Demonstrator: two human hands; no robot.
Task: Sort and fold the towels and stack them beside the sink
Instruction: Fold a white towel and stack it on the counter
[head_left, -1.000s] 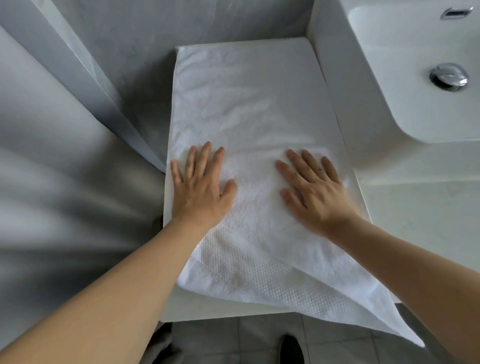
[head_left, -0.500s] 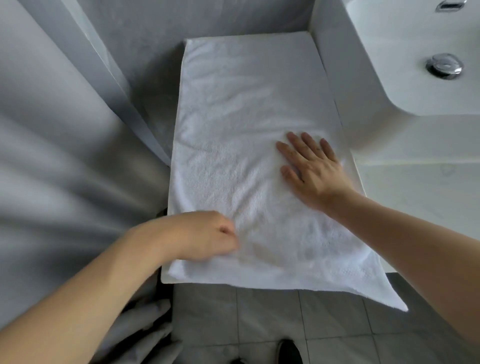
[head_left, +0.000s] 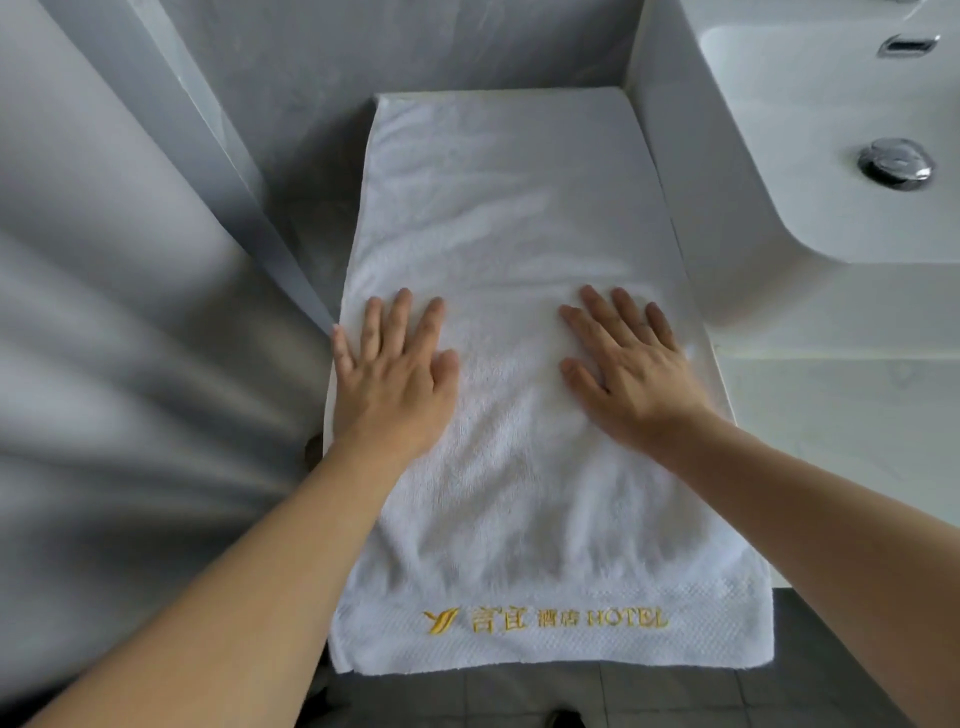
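Our left hand (head_left: 392, 376) is back flat on the towel (head_left: 519, 218) next to our right hand (head_left: 631, 371), logo edge now showing, so we're smoothing before folding.

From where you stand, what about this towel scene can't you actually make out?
- Ledge under the towel, head view: covered by the cloth.
- Sink: cut off by the right edge.
- Palms of the left hand and right hand: pressed face down.
- Other towels: none in view.

A chrome drain plug (head_left: 896, 163) sits below an overflow slot (head_left: 906, 45), with grey floor tiles (head_left: 675, 696) underneath.
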